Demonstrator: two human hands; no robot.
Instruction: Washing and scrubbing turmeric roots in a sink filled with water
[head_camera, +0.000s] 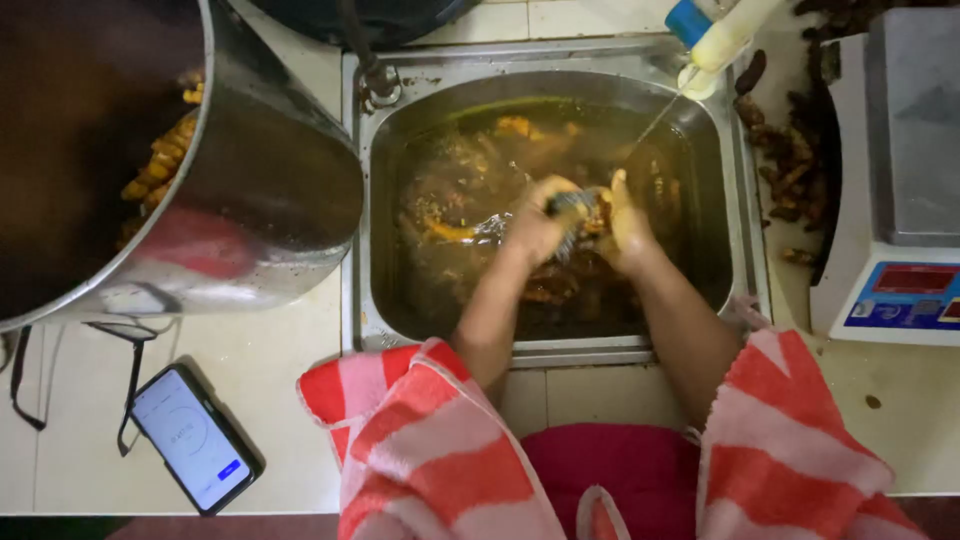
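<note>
Both hands are down in the steel sink (745, 260), which holds murky brown water and a mass of brown and orange root pieces (455, 215). The left hand (535, 230) is curled around one side of a dark scrubbing brush (575, 205); the right hand (628, 232) is closed on the other side, thumb raised. Whether a root piece is pinched between brush and palm cannot be told — the water and blur hide it. The brush sits at the water's surface, near the middle of the basin, between the two hands and touching both.

A thin stream of water runs from the white tap with a blue fitting (712, 38) at the sink's upper right corner into the basin just beside the right hand.

The sleeves (430, 450) are red-and-white striped, pushed up to the elbows.

To the left of the sink, on the tiled counter (250, 400), a large steel pot (260, 190) lies tilted, with orange root pieces visible inside its rim. A smartphone (192, 438) with a lit screen lies near the counter's front edge. To the right stands a digital scale (900, 210), with dark root scraps (790, 160) between it and the sink.
</note>
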